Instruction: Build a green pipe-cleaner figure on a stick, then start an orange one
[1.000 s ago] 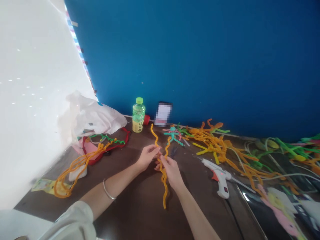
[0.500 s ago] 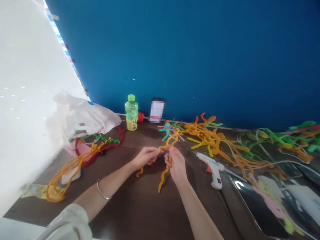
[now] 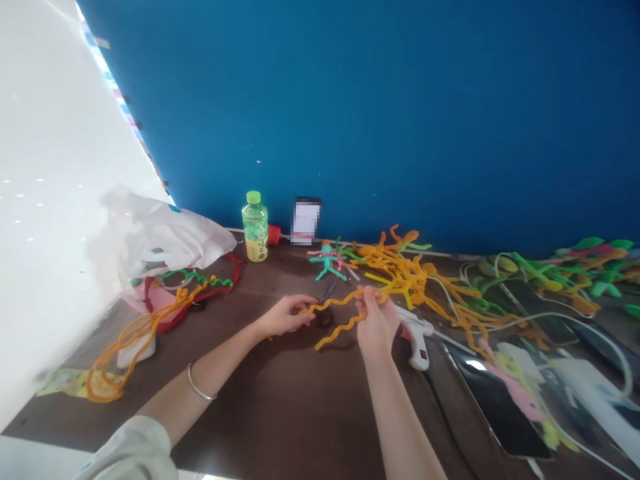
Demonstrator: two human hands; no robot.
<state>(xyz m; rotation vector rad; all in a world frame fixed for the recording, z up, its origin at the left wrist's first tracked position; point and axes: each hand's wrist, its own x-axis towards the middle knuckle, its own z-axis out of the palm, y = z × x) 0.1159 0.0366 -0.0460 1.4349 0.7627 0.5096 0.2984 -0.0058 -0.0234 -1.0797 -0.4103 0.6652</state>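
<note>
Hands — left (image 3: 285,315), right (image 3: 377,325) — pinch wavy orange pipe cleaner (image 3: 336,301) between.

The wavy pipe cleaner (image 3: 336,302) I hold is orange-yellow, with a regular crimped pattern. The wall (image 3: 350,120) is deep blue; the table (image 3: 270,427) is dark brown. The bottle (image 3: 255,227) has a lime-green cap. The pipe-cleaner figure (image 3: 327,260) is turquoise with pink bands. The glue gun (image 3: 419,347) is white with an orange trigger.
</note>
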